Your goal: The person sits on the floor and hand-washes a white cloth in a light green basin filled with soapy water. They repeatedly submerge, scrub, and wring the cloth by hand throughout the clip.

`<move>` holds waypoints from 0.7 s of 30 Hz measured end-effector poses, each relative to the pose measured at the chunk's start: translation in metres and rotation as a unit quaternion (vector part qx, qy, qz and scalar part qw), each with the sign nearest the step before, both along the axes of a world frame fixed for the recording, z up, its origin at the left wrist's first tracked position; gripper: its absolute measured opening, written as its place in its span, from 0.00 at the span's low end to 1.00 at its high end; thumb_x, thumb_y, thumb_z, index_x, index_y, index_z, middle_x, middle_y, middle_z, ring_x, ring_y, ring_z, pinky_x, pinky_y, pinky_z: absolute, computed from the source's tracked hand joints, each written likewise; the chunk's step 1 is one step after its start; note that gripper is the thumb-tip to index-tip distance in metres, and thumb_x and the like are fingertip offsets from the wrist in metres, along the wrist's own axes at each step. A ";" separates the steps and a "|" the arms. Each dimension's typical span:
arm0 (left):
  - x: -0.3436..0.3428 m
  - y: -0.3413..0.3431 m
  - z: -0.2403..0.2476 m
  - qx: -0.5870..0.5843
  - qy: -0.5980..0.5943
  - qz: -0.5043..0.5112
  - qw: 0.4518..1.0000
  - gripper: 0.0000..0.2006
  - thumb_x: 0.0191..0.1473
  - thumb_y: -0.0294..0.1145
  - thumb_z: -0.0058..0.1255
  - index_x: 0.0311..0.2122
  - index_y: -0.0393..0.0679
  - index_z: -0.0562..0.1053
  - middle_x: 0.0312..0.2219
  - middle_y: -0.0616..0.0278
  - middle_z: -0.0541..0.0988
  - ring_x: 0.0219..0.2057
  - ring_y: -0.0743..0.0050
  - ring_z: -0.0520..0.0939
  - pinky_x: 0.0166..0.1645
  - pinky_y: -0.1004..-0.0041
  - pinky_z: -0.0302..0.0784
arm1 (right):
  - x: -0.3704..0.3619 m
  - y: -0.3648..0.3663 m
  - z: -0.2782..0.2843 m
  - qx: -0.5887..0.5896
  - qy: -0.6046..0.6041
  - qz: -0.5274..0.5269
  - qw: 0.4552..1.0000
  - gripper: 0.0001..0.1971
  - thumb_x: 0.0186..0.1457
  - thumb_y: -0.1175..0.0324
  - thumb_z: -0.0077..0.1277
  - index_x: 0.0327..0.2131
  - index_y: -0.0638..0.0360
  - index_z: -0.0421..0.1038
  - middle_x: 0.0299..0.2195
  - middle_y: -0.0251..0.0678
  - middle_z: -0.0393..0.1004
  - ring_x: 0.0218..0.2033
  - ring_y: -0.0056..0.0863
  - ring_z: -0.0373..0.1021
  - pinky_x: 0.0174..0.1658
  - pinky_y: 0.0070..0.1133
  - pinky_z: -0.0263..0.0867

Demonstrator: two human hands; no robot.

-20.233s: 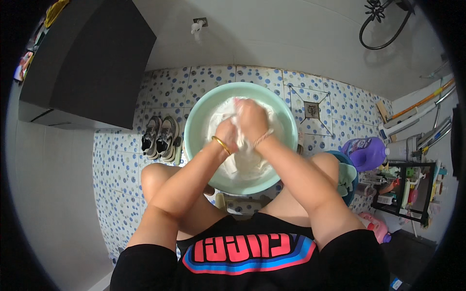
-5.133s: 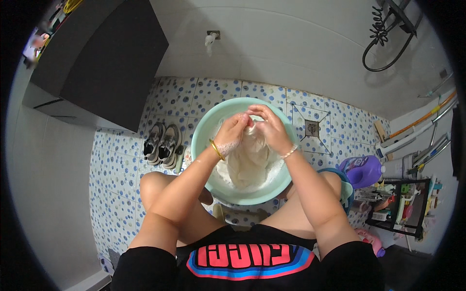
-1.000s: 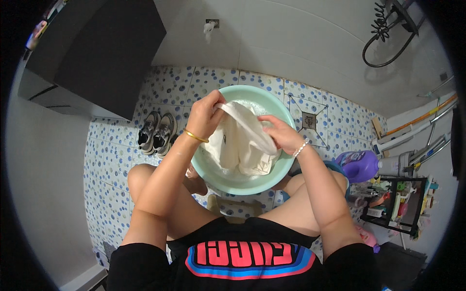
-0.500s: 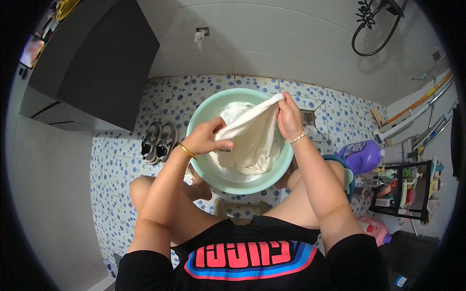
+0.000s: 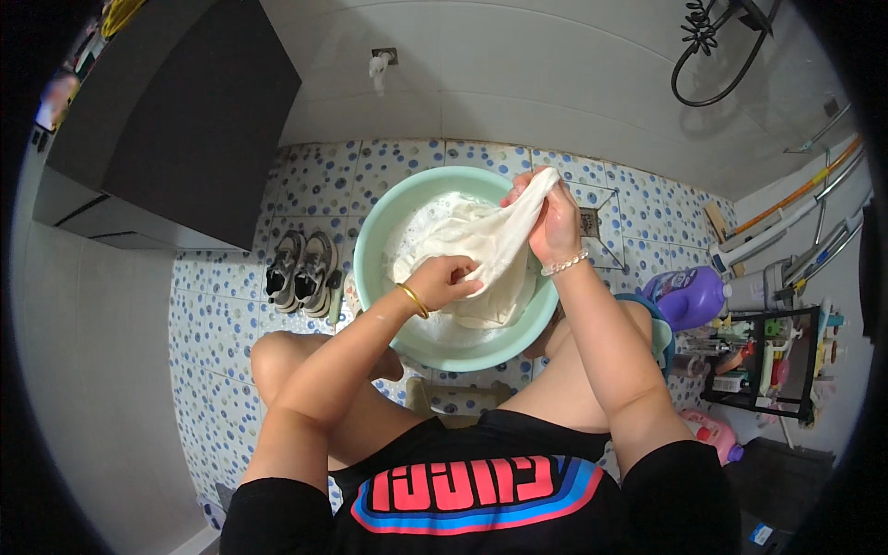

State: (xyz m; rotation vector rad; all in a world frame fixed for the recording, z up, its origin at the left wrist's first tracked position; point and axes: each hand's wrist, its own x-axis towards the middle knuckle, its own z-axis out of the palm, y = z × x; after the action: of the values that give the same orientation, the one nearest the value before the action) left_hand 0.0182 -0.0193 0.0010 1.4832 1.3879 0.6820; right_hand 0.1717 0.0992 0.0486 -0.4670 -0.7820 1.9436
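Observation:
A wet white cloth garment [image 5: 461, 238] lies partly in a mint-green basin [image 5: 371, 222] of foamy water between my knees. My right hand [image 5: 555, 227], with a beaded bracelet, holds one end of the cloth up over the basin's right rim. The cloth drapes over those fingers and hides some of them. Lower and to the left, my left hand [image 5: 446, 280], with a gold bangle, pinches the cloth's near edge. Between my hands the fabric is stretched at a slant, and the remainder sits bunched in the suds.
Grey sneakers [image 5: 302, 271] stand left of the basin, near a dark cabinet [image 5: 199, 120]. A floor drain [image 5: 589, 222] lies to the right. Beyond my right knee are a purple bottle [image 5: 686, 298], a black rack [image 5: 766, 363] and a pink bottle [image 5: 712, 435]. A tap [image 5: 380, 63] juts from the wall.
My left hand has shifted right and down along the cloth. At my right hand the raised end is gathered narrower, and more cloth lies bunched in the basin's middle.

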 end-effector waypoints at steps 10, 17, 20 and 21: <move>-0.037 0.022 0.059 -0.019 -0.661 0.175 0.730 0.11 0.51 0.36 0.38 0.38 0.42 0.62 0.44 0.50 0.67 0.45 0.58 0.68 0.49 0.61 0.64 | -0.007 0.009 -0.030 0.081 -0.376 -0.148 0.911 0.10 0.55 0.68 0.32 0.37 0.59 0.61 0.34 0.34 0.65 0.33 0.19 0.62 0.39 0.18 0.59; 0.004 0.041 -0.058 -0.069 -0.692 0.156 0.702 0.19 0.54 0.50 0.29 0.43 0.47 0.62 0.32 0.58 0.71 0.36 0.67 0.72 0.43 0.63 0.68 | -0.045 -0.088 0.004 0.595 -0.414 -0.048 0.687 0.08 0.46 0.66 0.44 0.24 0.61 0.65 0.24 0.43 0.68 0.27 0.37 0.68 0.31 0.24 0.64; 0.023 0.044 -0.059 -0.092 -0.819 0.072 0.562 0.19 0.54 0.50 0.28 0.40 0.46 0.64 0.30 0.60 0.71 0.31 0.70 0.72 0.40 0.64 0.68 | -0.054 -0.049 -0.013 0.574 -0.552 -0.099 0.598 0.11 0.47 0.62 0.45 0.19 0.59 0.65 0.19 0.41 0.69 0.22 0.39 0.68 0.27 0.29 0.64; 0.036 0.041 0.005 -0.162 -0.751 0.203 0.607 0.19 0.54 0.50 0.28 0.37 0.46 0.65 0.27 0.61 0.71 0.28 0.71 0.71 0.38 0.64 0.68 | -0.053 -0.025 -0.016 0.464 -0.598 -0.140 0.639 0.14 0.48 0.62 0.45 0.16 0.61 0.63 0.16 0.45 0.66 0.18 0.40 0.66 0.20 0.29 0.61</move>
State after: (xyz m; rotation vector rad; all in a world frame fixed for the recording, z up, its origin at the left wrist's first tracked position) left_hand 0.0543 0.0218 0.0058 -0.0740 0.3353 1.3732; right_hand 0.1183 0.0739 0.0331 -1.1099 -2.1949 0.4708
